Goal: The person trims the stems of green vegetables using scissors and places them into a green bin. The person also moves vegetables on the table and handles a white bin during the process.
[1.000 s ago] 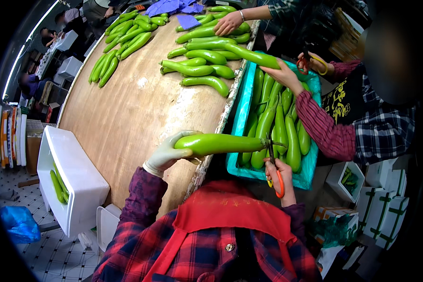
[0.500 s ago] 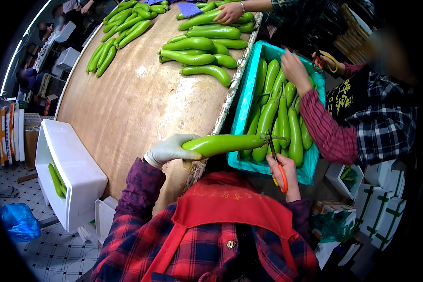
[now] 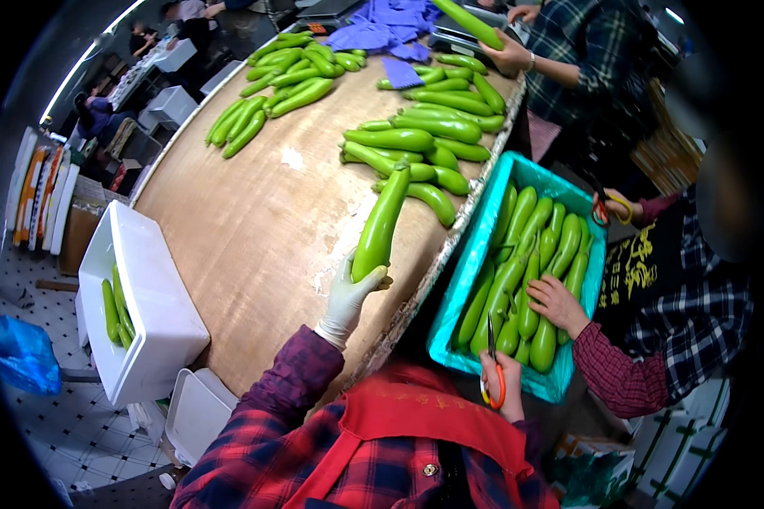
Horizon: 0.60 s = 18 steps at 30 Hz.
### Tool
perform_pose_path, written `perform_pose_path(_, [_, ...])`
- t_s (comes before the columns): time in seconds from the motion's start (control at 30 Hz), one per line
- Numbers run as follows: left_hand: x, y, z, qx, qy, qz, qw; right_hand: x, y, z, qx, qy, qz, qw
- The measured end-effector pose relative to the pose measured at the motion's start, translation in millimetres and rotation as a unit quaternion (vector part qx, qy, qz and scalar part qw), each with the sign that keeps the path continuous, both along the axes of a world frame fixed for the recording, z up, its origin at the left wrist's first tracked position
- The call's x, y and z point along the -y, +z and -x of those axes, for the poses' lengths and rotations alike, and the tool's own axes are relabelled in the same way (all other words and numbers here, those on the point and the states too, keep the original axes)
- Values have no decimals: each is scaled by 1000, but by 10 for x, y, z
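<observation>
My left hand (image 3: 348,297), in a pale glove, grips a long green eggplant (image 3: 384,222) by its thick lower end and holds it stem end up over the wooden table (image 3: 255,246). My right hand (image 3: 505,386), bare, is closed around the orange handles of a pair of scissors (image 3: 492,348), whose blades point away from me. Just beyond the blades is a crate with a turquoise plastic liner (image 3: 443,327), filled with green eggplants (image 3: 511,280). A co-worker's hand (image 3: 558,307) rests on the eggplants in it.
A pile of eggplants (image 3: 412,140) lies along the table's right edge, another pile (image 3: 293,76) at the far left. Purple cloths (image 3: 382,30) lie at the far end. A white foam box (image 3: 157,314) with eggplants stands left. Another person's hand (image 3: 509,55) holds an eggplant at far right.
My left hand has swung the eggplant away from the scissors and turned it stem end up over the table. The co-worker's hand has lowered onto the crate's eggplants. The view has shifted.
</observation>
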<state>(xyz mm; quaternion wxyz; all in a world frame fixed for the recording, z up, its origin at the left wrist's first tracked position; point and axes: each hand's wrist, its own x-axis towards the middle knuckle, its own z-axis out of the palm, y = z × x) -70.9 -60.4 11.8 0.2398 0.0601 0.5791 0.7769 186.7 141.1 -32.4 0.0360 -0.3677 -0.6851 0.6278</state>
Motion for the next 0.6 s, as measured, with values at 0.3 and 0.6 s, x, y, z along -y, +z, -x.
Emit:
perform_pose_path(0.3, [23, -82, 78, -60, 98, -7, 993, 69, -79, 0, -23, 4, 94, 995])
perform_pose_path(0.6, [3, -58, 213, -149, 177, 80, 970, 46, -73, -17, -21, -6, 104, 994])
